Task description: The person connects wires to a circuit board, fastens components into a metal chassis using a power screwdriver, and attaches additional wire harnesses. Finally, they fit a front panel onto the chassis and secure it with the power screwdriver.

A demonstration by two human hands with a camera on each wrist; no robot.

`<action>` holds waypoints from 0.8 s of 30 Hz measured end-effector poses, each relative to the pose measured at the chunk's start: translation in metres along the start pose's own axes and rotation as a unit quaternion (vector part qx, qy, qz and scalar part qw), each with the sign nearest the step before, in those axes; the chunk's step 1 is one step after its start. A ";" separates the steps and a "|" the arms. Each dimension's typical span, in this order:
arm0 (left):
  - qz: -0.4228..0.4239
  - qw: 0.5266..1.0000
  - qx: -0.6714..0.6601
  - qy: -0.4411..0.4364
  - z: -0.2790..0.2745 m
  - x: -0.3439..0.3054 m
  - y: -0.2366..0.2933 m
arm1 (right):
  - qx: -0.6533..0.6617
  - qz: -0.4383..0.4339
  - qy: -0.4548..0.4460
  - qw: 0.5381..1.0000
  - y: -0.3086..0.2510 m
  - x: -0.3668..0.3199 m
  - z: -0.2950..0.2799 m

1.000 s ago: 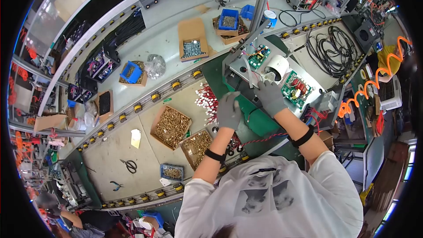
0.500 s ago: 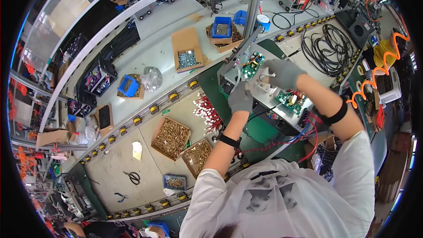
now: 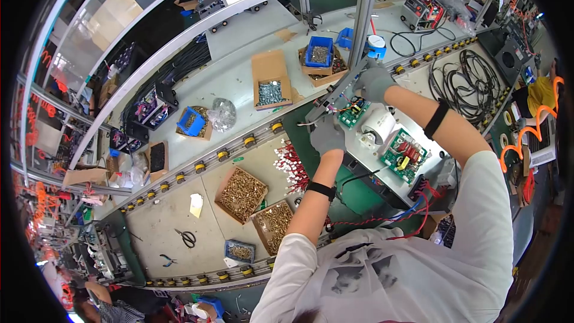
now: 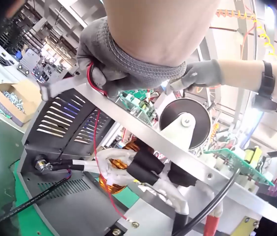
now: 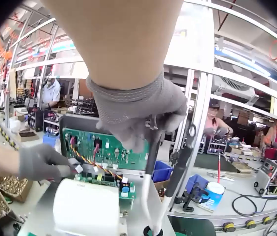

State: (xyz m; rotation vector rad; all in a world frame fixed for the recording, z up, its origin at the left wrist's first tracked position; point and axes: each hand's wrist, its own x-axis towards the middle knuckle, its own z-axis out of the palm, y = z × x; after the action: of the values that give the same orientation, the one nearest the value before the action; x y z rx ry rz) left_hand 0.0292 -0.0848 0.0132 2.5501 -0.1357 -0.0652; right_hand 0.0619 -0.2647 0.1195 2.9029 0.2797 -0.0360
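A half-built electrical unit with a metal plate [image 3: 371, 148] sits before me, carrying a white cylinder [image 3: 378, 124] and green circuit boards [image 3: 404, 155]. At the plate's left edge, my gloved left hand [image 3: 327, 135] pinches a red-and-black wire [image 4: 91, 81], looped by its fingers in the left wrist view. A small white connector [image 5: 78, 168] shows at its fingertips. Near the upright circuit board [image 5: 104, 147], my gloved right hand [image 5: 141, 113] grips the black-sleeved end of a thick white cable [image 5: 147, 196]. A second such cable [image 5: 180, 164] stands beside it, its metal lug up.
Left of the unit lie red wires with white connectors [image 3: 289, 164] and boxes of brass fittings [image 3: 241, 194]. Scissors [image 3: 186, 238] and pliers [image 3: 168, 260] lie farther left. Coiled black cable [image 3: 466, 87] is at the right; a metal post [image 3: 362, 21] rises behind.
My right hand has moved from the unit's near middle, past the white cylinder, to the far panel. My left hand has stayed around the plate's left edge, shifting slightly toward the panel.
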 end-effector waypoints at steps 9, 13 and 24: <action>-0.125 0.944 -0.258 0.161 0.042 0.008 0.020 | 0.227 0.127 -0.136 0.956 -0.032 0.016 0.042; -0.158 0.951 -0.225 0.139 0.039 0.005 0.028 | 0.322 0.224 -0.123 0.912 -0.041 0.010 0.033; 0.080 0.962 -0.174 0.197 0.022 -0.006 -0.003 | 0.239 0.296 -0.077 0.922 -0.046 0.009 0.028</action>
State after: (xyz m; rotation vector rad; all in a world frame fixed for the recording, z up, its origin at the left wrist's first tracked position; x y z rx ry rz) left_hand 0.0216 -0.0934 -0.0067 2.1424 -0.1591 0.4408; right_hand 0.0619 -0.2256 0.0817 3.2936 -0.7382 -0.2630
